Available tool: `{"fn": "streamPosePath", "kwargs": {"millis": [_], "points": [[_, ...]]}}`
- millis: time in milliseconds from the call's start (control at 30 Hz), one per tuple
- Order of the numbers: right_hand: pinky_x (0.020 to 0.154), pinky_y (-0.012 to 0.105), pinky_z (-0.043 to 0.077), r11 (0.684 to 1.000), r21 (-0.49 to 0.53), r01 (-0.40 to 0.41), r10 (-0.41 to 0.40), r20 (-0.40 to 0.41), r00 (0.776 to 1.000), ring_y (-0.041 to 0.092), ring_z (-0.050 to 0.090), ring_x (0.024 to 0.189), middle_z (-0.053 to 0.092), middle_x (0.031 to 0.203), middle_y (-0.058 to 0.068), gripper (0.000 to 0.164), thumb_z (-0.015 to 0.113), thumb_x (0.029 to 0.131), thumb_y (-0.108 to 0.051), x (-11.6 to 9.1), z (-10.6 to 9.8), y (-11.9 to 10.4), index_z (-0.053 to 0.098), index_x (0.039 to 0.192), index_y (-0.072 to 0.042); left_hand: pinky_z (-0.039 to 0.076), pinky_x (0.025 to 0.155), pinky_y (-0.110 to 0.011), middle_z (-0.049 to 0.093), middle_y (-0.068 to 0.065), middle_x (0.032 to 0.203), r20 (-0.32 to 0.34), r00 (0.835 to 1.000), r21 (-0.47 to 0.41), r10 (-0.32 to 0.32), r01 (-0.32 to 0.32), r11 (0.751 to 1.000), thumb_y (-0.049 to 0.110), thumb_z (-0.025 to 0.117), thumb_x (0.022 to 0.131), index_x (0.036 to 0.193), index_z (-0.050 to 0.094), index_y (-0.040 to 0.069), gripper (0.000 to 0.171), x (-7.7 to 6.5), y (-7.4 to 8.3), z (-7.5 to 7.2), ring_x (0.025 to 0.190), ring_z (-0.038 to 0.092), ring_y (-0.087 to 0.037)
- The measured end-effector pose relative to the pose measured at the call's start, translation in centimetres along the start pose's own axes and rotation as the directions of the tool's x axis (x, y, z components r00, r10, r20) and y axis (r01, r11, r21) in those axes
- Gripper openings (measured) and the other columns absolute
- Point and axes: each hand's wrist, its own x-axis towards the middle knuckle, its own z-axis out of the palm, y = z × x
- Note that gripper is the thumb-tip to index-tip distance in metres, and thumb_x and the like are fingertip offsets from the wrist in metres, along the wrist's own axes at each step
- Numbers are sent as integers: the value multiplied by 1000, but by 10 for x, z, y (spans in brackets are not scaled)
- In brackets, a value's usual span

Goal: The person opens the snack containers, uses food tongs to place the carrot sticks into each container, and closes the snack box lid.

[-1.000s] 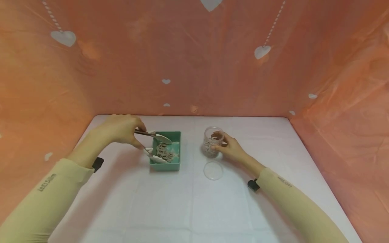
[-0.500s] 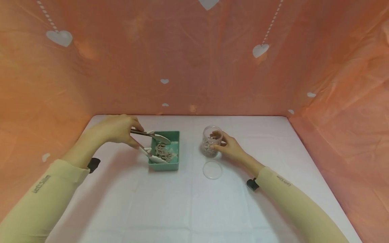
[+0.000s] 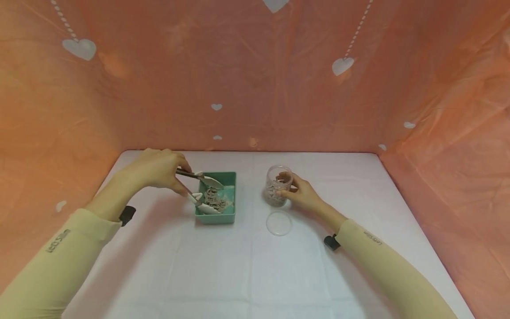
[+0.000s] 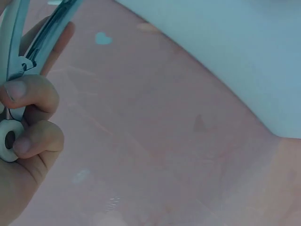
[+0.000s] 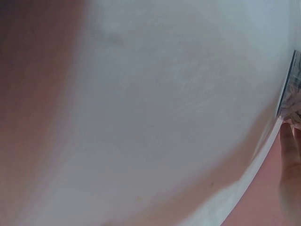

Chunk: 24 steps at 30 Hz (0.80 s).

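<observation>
My left hand [image 3: 161, 170] grips a pair of tongs [image 3: 190, 174], seen also in the left wrist view, where fingers curl about the tongs' handle [image 4: 44, 40]. The tongs' white tips are spread apart inside a green rectangular tray [image 3: 215, 219], one at each end of a heap of greyish-brown strips [image 3: 215, 201]. My right hand [image 3: 304, 193] holds a clear round jar [image 3: 275, 186] upright on the table, thumb on its near side. More of the same strips fill its lower part. In the right wrist view only the jar's edge [image 5: 292, 94] and some fingers show.
A clear round lid [image 3: 279, 223] lies flat on the white-covered table [image 3: 255, 266], just in front of the jar. Orange sheeting with white hearts [image 3: 255, 88] rises behind the table and at both sides.
The left hand with the tongs shifts slightly left and then back right, the tips staying in the tray. The right hand and jar hold still; the head view sways a little.
</observation>
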Motion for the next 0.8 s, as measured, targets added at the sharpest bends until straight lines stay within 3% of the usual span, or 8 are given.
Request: {"fn": "streamPosePath", "kwargs": {"millis": [200, 400, 800], "points": [[110, 52, 46, 1000, -19, 3, -3, 9, 1000, 41, 54, 136, 59, 143, 24, 56, 76, 96, -9, -1, 1, -1, 51, 145, 1, 48, 71, -54, 75, 8, 107, 52, 999, 33, -13, 11, 999, 55, 95, 61, 102, 82, 26, 52, 3, 4, -10, 89, 67, -19], [110, 52, 45, 1000, -24, 1, -1, 7, 1000, 40, 54, 136, 59, 143, 23, 57, 76, 95, -10, 0, -1, -2, 50, 145, 1, 46, 71, -52, 74, 7, 102, 90, 996, 12, -24, 23, 1000, 48, 96, 65, 101, 82, 25, 46, 5, 3, -18, 88, 65, -18], [112, 54, 43, 1000, -2, -14, 14, 8, 1000, 42, 52, 138, 57, 145, 25, 54, 75, 95, -6, -1, -1, -6, 51, 144, 3, 46, 71, -51, 73, 9, 90, 94, 995, 0, -23, 23, 1000, 42, 95, 68, 98, 82, 29, 35, 11, -5, -16, 84, 63, -16]]}}
